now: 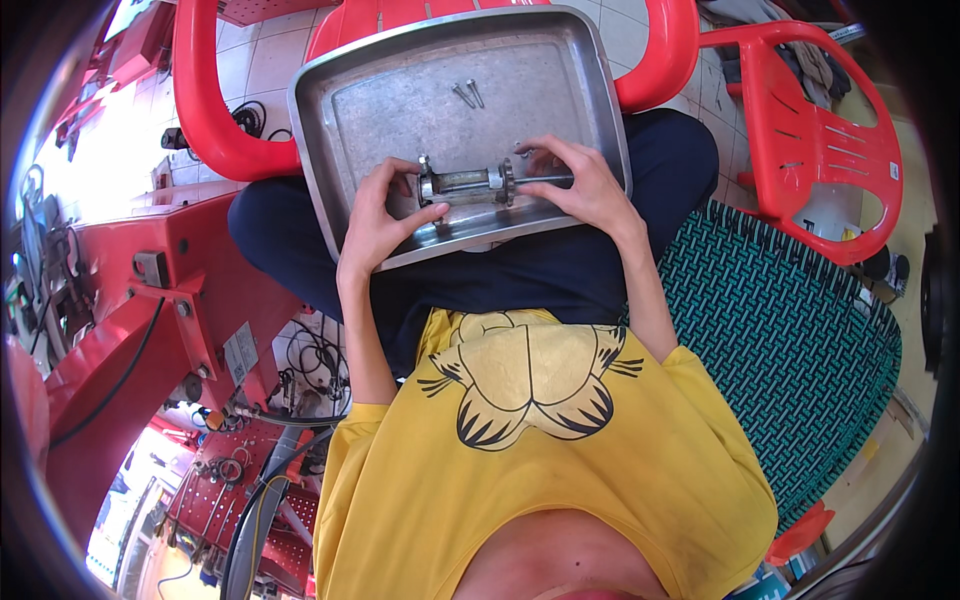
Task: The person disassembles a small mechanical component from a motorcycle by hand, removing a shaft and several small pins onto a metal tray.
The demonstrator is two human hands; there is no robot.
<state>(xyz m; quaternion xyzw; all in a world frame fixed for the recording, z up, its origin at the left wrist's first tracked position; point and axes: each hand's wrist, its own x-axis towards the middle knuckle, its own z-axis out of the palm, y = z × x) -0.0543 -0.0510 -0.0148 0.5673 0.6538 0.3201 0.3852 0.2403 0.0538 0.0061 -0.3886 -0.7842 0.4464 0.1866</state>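
A small metal cylinder (pixel 465 184) with a flange at each end lies sideways over the near part of a steel tray (pixel 345 110). From its right end a thin rod (pixel 545 180) sticks out. My left hand (pixel 375 222) curls round the left end, thumb on the near side and fingers behind. At the other end, my right hand (pixel 592 190) is bent around the right flange (pixel 508 184) and the rod, its thumb against the flange; the index fingertip is raised above it. Farther back in the tray lie two bolts (pixel 468 94), side by side.
The tray rests between my legs and a red plastic chair (pixel 235 150). Another red chair (pixel 825 140) stands at the right, by a green woven seat (pixel 780 350). Red machinery (pixel 150 290) with cables and a perforated red tool panel (pixel 225 480) fill the left.
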